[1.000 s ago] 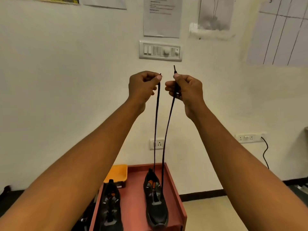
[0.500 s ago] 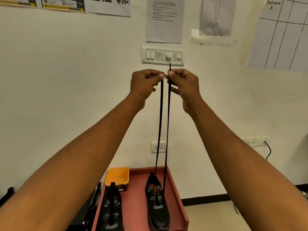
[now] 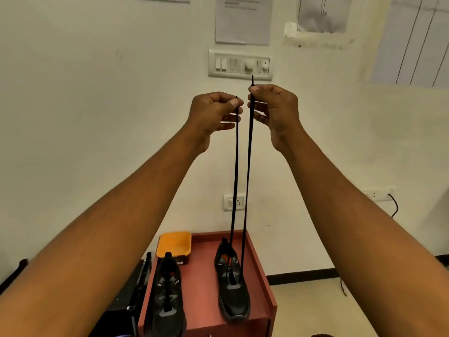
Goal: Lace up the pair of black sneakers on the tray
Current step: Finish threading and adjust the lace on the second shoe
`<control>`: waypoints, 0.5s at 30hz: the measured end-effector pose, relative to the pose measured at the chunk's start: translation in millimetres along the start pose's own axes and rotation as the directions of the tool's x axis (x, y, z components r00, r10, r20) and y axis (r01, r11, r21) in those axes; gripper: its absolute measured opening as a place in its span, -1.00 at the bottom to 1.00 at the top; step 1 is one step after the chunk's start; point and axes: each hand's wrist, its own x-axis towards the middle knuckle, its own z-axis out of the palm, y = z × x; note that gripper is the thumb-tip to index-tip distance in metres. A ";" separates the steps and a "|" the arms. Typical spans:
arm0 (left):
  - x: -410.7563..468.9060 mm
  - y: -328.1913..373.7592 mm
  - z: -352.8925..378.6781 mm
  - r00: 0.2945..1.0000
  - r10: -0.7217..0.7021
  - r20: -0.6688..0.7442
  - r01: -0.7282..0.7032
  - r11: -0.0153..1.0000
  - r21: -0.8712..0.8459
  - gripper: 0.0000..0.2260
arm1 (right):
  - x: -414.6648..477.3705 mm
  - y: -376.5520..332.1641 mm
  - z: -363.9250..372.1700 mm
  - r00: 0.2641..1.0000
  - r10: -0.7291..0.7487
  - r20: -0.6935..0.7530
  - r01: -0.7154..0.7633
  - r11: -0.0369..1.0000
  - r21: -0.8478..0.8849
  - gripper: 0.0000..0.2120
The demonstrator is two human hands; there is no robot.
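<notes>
Black shoelace rises taut in two strands from the right sneaker, which stands on the red tray.

Head view: my left hand has its fingers pinched on one end, and my right hand pinches the other. Since half a second ago the hands have parted slightly, and the right tip now pokes higher. I judge the ends are being evened before threading.

The left sneaker stands alongside with an orange tub just behind it. A wall switch panel sits behind the hands. Nothing obstructs the strands.
</notes>
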 end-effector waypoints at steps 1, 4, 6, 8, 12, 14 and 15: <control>-6.8 -5.6 -1.7 0.999 -0.018 0.026 0.019 1.000 -0.013 -0.87 | -6.0 4.9 -2.7 1.000 0.019 0.010 -0.019 1.000 0.013 -0.88; -30.5 -37.9 -5.2 0.993 -0.107 0.044 0.106 0.994 0.010 -0.83 | -26.9 35.9 -12.9 0.994 0.103 0.030 -0.103 0.995 0.012 -0.90; -46.8 -76.8 -7.2 0.982 -0.181 0.046 0.176 0.980 0.097 -0.83 | -42.4 73.0 -22.5 0.984 0.178 0.018 -0.178 0.984 -0.006 -0.89; -64.2 -128.0 -8.8 0.961 -0.273 0.044 0.263 0.950 0.169 -0.85 | -59.6 119.9 -34.1 0.962 0.273 -0.007 -0.273 0.960 -0.061 -0.84; -111.3 -241.2 -12.6 0.900 -0.434 0.028 0.401 0.853 0.335 -0.73 | -102.5 233.1 -65.1 0.886 0.461 -0.054 -0.461 0.858 -0.228 -0.86; -140.0 -295.8 -12.2 0.848 -0.526 0.059 0.459 0.787 0.412 -0.74 | -123.8 292.7 -78.6 0.823 0.561 -0.084 -0.554 0.762 -0.337 -0.81; -154.2 -322.2 -11.2 0.817 -0.573 0.069 0.486 0.748 0.451 -0.75 | -135.3 321.6 -84.8 0.789 0.606 -0.102 -0.593 0.707 -0.386 -0.79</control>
